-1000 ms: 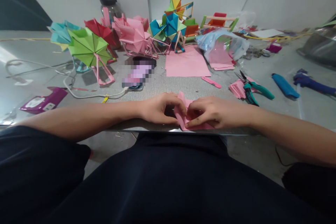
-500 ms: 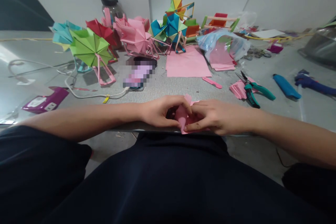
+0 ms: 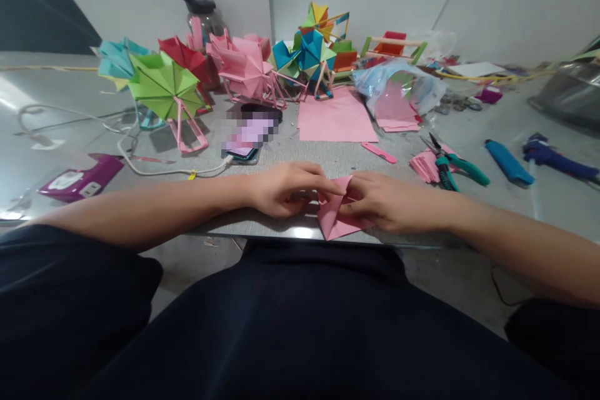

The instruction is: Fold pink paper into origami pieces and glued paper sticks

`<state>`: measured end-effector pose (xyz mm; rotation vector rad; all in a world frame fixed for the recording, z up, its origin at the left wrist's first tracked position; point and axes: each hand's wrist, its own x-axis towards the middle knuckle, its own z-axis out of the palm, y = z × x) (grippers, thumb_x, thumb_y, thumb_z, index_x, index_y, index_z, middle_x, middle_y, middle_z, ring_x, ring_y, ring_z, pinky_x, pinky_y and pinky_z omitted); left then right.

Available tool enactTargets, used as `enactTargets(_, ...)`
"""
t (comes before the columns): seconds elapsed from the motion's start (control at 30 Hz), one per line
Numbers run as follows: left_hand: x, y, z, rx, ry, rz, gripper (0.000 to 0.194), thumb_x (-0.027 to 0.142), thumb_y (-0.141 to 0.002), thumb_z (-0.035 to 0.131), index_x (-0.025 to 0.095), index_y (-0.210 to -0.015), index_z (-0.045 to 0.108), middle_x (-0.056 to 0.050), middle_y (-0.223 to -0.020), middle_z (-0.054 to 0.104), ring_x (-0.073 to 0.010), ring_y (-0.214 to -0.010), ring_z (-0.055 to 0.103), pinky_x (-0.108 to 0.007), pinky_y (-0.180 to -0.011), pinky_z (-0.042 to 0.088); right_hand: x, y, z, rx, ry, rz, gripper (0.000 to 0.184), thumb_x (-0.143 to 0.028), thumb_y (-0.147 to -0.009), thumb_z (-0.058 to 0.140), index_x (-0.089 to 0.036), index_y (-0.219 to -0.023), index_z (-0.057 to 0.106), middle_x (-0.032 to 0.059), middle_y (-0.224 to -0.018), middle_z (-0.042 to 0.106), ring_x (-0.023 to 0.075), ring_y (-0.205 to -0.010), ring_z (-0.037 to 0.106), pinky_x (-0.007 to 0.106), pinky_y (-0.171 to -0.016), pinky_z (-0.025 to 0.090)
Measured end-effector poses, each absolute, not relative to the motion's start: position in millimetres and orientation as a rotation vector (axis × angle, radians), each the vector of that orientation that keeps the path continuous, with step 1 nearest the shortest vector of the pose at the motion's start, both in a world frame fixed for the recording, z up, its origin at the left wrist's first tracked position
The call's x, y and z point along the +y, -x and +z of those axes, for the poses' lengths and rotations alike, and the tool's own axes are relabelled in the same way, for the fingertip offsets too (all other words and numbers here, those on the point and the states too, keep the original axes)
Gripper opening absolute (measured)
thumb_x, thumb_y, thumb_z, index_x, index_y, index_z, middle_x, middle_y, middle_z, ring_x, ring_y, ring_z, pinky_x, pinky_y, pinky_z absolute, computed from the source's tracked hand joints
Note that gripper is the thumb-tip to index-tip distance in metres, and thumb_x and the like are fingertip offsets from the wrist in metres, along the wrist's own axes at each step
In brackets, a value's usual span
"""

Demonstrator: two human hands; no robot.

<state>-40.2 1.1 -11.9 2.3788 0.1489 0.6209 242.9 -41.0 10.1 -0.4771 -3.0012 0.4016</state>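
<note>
A small piece of pink paper [image 3: 332,215], partly folded, lies at the table's front edge between my hands. My right hand [image 3: 384,200] grips it from the right, with the thumb inside the raised fold. From the left, my left hand [image 3: 293,190] reaches its index finger to the upper part of the fold; its other fingers are curled and partly hidden. Beyond them a large pink sheet [image 3: 335,115] lies flat, with a pink cutter knife [image 3: 379,152] near its lower corner.
Pliers [image 3: 452,165] rest on small pink papers [image 3: 424,165] at right, near a blue roll [image 3: 509,162] and a glue gun [image 3: 560,156]. A phone [image 3: 250,134] with a white cable lies left of centre. Folded paper wheels [image 3: 164,84] stand along the back beside a jug [image 3: 204,19].
My left hand has shifted slightly up and left, its thumb coming off the paper's lower edge. More of the pink fold now shows. The right hand stays on the paper.
</note>
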Motion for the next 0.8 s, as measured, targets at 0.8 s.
enactTargets(0.8, 8.0, 32.3, -15.0, 0.642, -2.168, 0.458, 0.026, 0.013, -0.080, 0.069, 0.020, -0.104, 0.074, 0.001, -0.084, 0.071, -0.0121, -0.073, 0.061, -0.026, -0.069, 0.047, -13.2, -247.5, -6.6, -2.921, 0.354, -0.060, 0.050, -0.003, -0.093, 0.053, -0.030, -0.129, 0.076, 0.0109, -0.119, 0.072, 0.0271, -0.109, 0.064, 0.047, -0.095, 0.052)
